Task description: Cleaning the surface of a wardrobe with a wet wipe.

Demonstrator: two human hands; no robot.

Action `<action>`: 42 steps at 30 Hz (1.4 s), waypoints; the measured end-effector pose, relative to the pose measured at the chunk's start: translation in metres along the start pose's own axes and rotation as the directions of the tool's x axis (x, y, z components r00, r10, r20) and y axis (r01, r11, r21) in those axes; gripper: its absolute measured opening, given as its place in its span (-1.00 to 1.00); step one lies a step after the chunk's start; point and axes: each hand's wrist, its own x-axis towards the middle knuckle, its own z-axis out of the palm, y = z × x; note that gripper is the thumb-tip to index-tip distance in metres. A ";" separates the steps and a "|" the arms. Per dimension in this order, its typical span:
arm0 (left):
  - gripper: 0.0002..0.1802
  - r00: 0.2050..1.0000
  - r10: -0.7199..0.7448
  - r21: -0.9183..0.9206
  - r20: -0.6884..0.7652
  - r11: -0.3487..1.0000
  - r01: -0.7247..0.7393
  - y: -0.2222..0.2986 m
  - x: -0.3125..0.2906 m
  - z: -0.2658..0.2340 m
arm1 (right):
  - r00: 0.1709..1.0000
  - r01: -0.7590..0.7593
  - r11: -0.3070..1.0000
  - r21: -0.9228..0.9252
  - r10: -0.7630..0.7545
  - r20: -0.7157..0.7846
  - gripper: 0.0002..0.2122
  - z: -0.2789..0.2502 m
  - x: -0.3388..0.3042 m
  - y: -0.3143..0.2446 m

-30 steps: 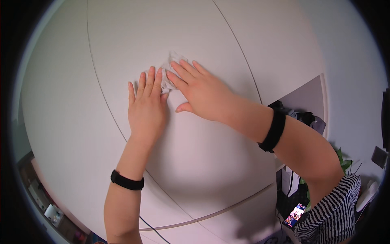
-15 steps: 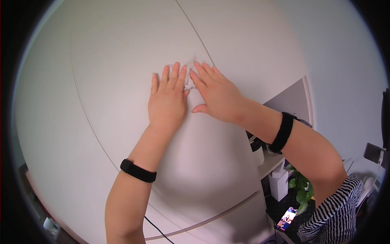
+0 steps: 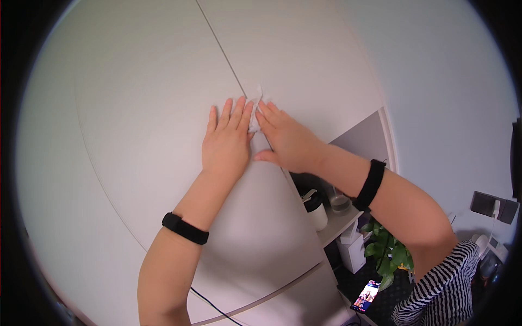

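Both hands press a crumpled white tissue (image 3: 255,117) against a smooth, pale cabinet door (image 3: 147,108). My left hand (image 3: 227,141) lies flat with fingers stretched upward, its index finger at the tissue's left edge. On the other side, my right hand (image 3: 288,138) slants in, fingers extended over the tissue and thumb apart below. A thin wisp of tissue sticks up between the fingertips. The dark seam (image 3: 220,46) between two doors runs down to the fingertips. How much tissue lies under the palms is hidden.
Right of the door, an open shelf (image 3: 331,228) holds a white canister with a black lid (image 3: 316,212) and a clear glass (image 3: 339,202). Below are a white box (image 3: 352,252), a leafy plant (image 3: 387,252) and a lit phone (image 3: 366,296). A black cable (image 3: 212,305) hangs at the bottom.
Both hands and the tissue have slid right along the cabinet, over the door seam. The view has shifted too, so more of the shelf shows.
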 end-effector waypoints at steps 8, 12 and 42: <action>-0.30 0.998 0.057 -0.054 0.038 0.997 -0.055 0.015 -0.010 0.001 | 0.996 -0.061 0.998 -0.034 0.063 0.060 -0.06 0.002 -0.030 -0.010; -0.30 0.994 0.094 -0.070 0.048 0.993 -0.091 0.036 -0.006 0.007 | 0.983 -0.161 0.985 -0.062 0.166 0.081 -0.04 0.004 -0.053 -0.007; -0.33 0.956 0.149 0.091 0.254 0.980 -0.177 0.011 -0.012 -0.016 | 0.996 -0.015 0.993 0.114 0.005 0.088 -0.08 0.019 -0.045 -0.003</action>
